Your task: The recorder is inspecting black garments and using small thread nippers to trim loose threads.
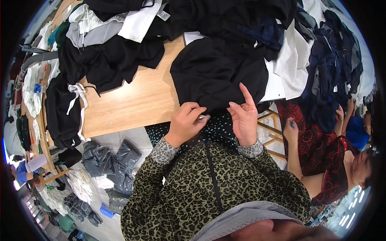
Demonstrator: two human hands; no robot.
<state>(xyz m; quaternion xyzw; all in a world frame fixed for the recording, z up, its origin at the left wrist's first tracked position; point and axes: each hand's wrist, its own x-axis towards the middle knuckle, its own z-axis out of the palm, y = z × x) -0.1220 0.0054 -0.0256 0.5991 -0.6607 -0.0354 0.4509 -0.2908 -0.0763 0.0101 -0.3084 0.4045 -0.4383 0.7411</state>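
My left hand is closed around a small silvery tool. Only a short bit of the tool shows between the fingers, so its kind is hidden. My right hand is open, palm turned up, with its index finger stretched out and the thumb apart from it. Both hands are at the near edge of a black garment, which lies bunched over the table's edge in front of me. The thumb of my right hand is right beside the cloth; whether it touches is hard to tell.
More black garments cover the wooden table, with white and grey pieces among them. A light grey cloth hangs at the right, near dark blue garments. A co-worker in red and black sits close on my right. Dark plastic-wrapped bundles lie on the floor.
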